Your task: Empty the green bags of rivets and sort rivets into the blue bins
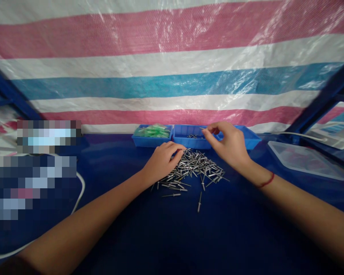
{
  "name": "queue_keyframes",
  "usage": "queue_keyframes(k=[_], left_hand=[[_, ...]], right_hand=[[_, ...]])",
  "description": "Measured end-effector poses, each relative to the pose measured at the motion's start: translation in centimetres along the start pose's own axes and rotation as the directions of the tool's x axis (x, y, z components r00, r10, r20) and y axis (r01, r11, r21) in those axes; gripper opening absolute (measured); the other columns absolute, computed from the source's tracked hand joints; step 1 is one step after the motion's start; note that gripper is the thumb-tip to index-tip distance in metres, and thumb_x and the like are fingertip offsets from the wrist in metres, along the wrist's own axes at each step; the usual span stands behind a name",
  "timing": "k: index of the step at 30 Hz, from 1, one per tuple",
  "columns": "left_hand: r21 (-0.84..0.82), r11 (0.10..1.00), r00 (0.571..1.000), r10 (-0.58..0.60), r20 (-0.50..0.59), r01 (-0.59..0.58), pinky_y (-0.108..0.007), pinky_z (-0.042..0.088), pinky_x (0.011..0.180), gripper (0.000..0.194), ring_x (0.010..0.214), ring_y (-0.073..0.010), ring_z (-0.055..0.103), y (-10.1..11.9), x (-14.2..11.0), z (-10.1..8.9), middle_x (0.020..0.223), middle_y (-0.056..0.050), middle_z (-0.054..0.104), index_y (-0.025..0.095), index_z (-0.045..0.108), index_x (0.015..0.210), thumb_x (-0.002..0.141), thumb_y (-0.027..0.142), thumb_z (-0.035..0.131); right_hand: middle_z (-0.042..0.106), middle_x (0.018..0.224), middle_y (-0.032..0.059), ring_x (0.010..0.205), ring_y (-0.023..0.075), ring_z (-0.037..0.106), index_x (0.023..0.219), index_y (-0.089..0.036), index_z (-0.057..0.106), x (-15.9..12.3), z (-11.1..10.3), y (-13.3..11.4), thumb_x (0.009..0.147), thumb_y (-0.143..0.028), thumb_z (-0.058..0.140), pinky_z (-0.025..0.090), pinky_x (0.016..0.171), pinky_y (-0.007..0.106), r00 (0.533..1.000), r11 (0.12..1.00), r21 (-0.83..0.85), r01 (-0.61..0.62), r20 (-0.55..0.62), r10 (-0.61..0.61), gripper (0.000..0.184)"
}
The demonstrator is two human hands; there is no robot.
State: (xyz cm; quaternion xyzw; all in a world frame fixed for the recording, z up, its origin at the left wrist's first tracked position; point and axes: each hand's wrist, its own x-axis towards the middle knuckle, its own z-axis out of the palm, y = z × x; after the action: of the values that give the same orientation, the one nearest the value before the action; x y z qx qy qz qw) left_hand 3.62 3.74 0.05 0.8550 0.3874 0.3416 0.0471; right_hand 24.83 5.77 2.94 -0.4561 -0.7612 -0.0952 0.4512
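Where the thin silver metal rivets (196,164) lie: in a loose heap at the middle of the dark blue bench (172,240), two strays on its near side.
Left hand (162,160): curled at the heap's far left edge, thumb close to fingers; whether it grips anything cannot be told.
Right hand (231,143): thumb and forefinger pinching a slender rivet (203,128) over the blue plastic middle bin (190,143).
Left blue plastic bin (151,142): green pieces (154,131) inside.

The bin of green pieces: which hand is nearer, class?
Left. The left hand is just in front of the bin of green pieces; the right hand is farther off, by the middle blue bin.
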Motion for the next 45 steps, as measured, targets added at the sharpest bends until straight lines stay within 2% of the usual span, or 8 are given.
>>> queue_keyframes(k=[6, 14, 22, 27, 32, 35, 41, 45], left_hand=[[0.055, 0.998, 0.997, 0.027, 0.072, -0.031, -0.036, 0.044, 0.081, 0.022, 0.088, -0.0169, 0.058, -0.5, -0.3, 0.0, 0.096, -0.003, 0.065, 0.019, 0.062, 0.096, 0.085, 0.010, 0.044], [0.107, 0.989, 0.989, 0.088, 0.118, -0.100, -0.032, 0.043, 0.079, 0.013, 0.084, -0.0164, 0.057, 1.9, 0.9, 0.6, 0.093, -0.002, 0.063, 0.021, 0.066, 0.091, 0.086, 0.024, 0.054], [0.299, 0.954, 0.983, -0.036, 0.180, -0.020, -0.035, 0.043, 0.070, 0.019, 0.079, -0.0217, 0.058, 4.0, 2.6, 2.0, 0.088, -0.006, 0.061, 0.020, 0.070, 0.083, 0.083, 0.035, 0.058], [0.293, 0.954, 0.962, -0.140, 0.234, 0.068, -0.037, 0.044, 0.069, 0.015, 0.081, -0.0239, 0.059, 4.3, 2.7, 2.0, 0.087, -0.006, 0.062, 0.022, 0.071, 0.081, 0.083, 0.029, 0.058], [0.170, 0.977, 0.983, -0.146, 0.115, 0.125, -0.035, 0.042, 0.071, 0.012, 0.087, -0.0226, 0.059, 4.5, 2.1, 2.0, 0.090, -0.004, 0.063, 0.021, 0.067, 0.083, 0.084, 0.027, 0.056], [0.111, 0.989, 0.994, -0.100, 0.035, 0.095, -0.034, 0.039, 0.074, 0.007, 0.084, -0.0189, 0.060, 5.1, 0.9, 1.4, 0.089, -0.001, 0.066, 0.020, 0.061, 0.088, 0.086, 0.023, 0.055], [0.055, 0.995, 0.996, -0.084, 0.010, 0.083, -0.034, 0.036, 0.075, 0.009, 0.075, -0.0162, 0.062, 6.0, -1.7, -0.2, 0.080, 0.002, 0.067, 0.020, 0.058, 0.085, 0.088, 0.027, 0.054], [-0.011, 0.995, 0.995, -0.101, 0.012, 0.101, -0.032, 0.038, 0.074, 0.008, 0.081, -0.0173, 0.062, 5.6, -2.2, -0.3, 0.084, 0.001, 0.068, 0.020, 0.060, 0.086, 0.087, 0.028, 0.056]], right_hand=[[0.067, 0.085, 0.0081, 0.083, 0.0257, 0.058, 0.089, -0.018, 0.061, -0.7, 0.9, 1.1, 0.083, -0.035, 0.054, 0.041, 0.073, 0.040, 0.992, 0.994, -0.105, -0.016, 0.122, 0.029, 0.019], [0.067, 0.084, 0.0066, 0.076, 0.0214, 0.060, 0.086, -0.018, 0.061, -4.6, -0.7, 0.5, 0.081, -0.024, 0.052, 0.045, 0.073, 0.037, 0.983, 0.994, 0.075, -0.084, 0.172, 0.070, 0.012], [0.067, 0.083, 0.0049, 0.076, 0.0199, 0.061, 0.087, -0.019, 0.061, -5.0, -0.6, 0.6, 0.080, -0.021, 0.051, 0.047, 0.072, 0.035, 0.980, 0.983, 0.114, -0.144, 0.157, 0.125, 0.012], [0.067, 0.082, 0.0040, 0.076, 0.0192, 0.062, 0.085, -0.020, 0.062, -5.4, -0.6, 0.2, 0.080, -0.020, 0.052, 0.047, 0.072, 0.034, 0.977, 0.980, 0.151, -0.129, 0.191, 0.099, 0.011], [0.067, 0.080, 0.0033, 0.076, 0.0184, 0.061, 0.083, -0.020, 0.063, -5.4, -0.9, -0.6, 0.080, -0.023, 0.054, 0.048, 0.071, 0.034, 0.974, 0.971, 0.203, -0.128, 0.211, 0.085, 0.009], [0.066, 0.079, 0.0024, 0.073, 0.0163, 0.061, 0.083, -0.020, 0.063, -5.4, -1.5, -1.9, 0.081, -0.028, 0.057, 0.048, 0.067, 0.030, 0.964, 0.933, 0.318, -0.167, 0.252, 0.087, 0.010], [0.064, 0.072, 0.0018, 0.066, 0.0144, 0.060, 0.079, -0.019, 0.064, -5.8, -2.2, -4.9, 0.083, -0.031, 0.058, 0.048, 0.059, 0.027, 0.942, 0.830, 0.479, -0.286, 0.301, 0.151, 0.014], [0.066, 0.078, 0.0028, 0.071, 0.0154, 0.061, 0.085, -0.021, 0.066, -6.0, -2.2, -5.2, 0.084, -0.030, 0.058, 0.050, 0.063, 0.029, 0.957, 0.824, 0.512, -0.242, 0.266, 0.115, 0.012]])
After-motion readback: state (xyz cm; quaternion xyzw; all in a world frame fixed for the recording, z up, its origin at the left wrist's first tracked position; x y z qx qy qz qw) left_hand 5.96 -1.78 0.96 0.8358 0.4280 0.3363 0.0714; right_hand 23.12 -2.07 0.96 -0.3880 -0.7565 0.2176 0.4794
